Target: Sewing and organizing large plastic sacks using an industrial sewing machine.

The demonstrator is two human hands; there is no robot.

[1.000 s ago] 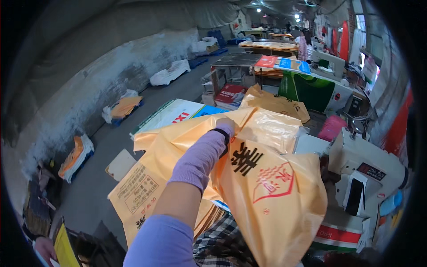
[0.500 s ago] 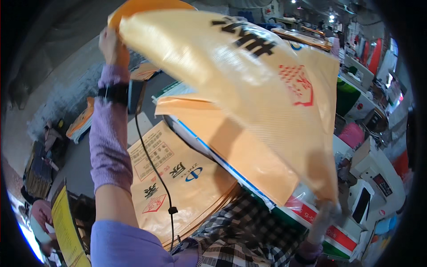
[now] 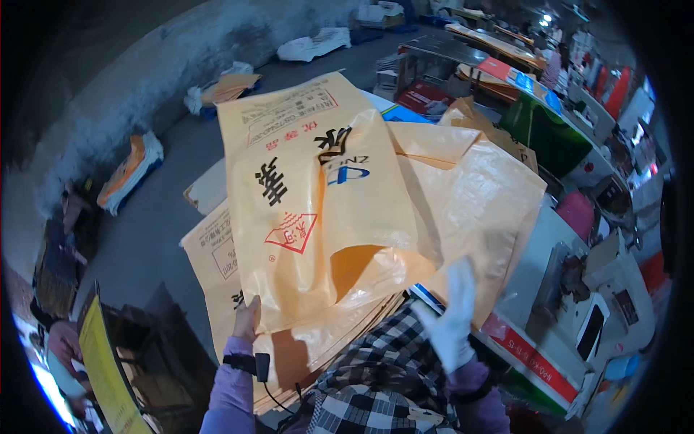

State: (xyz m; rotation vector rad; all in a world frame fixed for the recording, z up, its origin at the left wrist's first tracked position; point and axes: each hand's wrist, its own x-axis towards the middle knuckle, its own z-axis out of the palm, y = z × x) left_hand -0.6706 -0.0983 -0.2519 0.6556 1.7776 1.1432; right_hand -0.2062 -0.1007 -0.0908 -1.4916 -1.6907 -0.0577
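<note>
A cream-yellow woven plastic sack (image 3: 282, 239) with dark and red printing lies spread before me, its near side bulging into an open fold. My bare left hand (image 3: 247, 318) is closed on the near left corner of this sack, thumb on top. Under it shows a stack of similar sacks (image 3: 210, 253). My right hand (image 3: 454, 318) wears a white glove and is slightly blurred. Its fingers are spread and hold nothing, just above another pale sack (image 3: 484, 195) on the right.
A white machine (image 3: 618, 289) stands on the worktable at right, above a red and green printed sheet (image 3: 531, 354). A yellow panel (image 3: 108, 362) rises at lower left. Bundles of sacks (image 3: 130, 173) lie on the floor by the wall. A metal table (image 3: 441, 50) stands farther back.
The sack came down from its raised position and now lies over the stack. My left hand dropped from upper left to its near corner. My right hand let go and opened.
</note>
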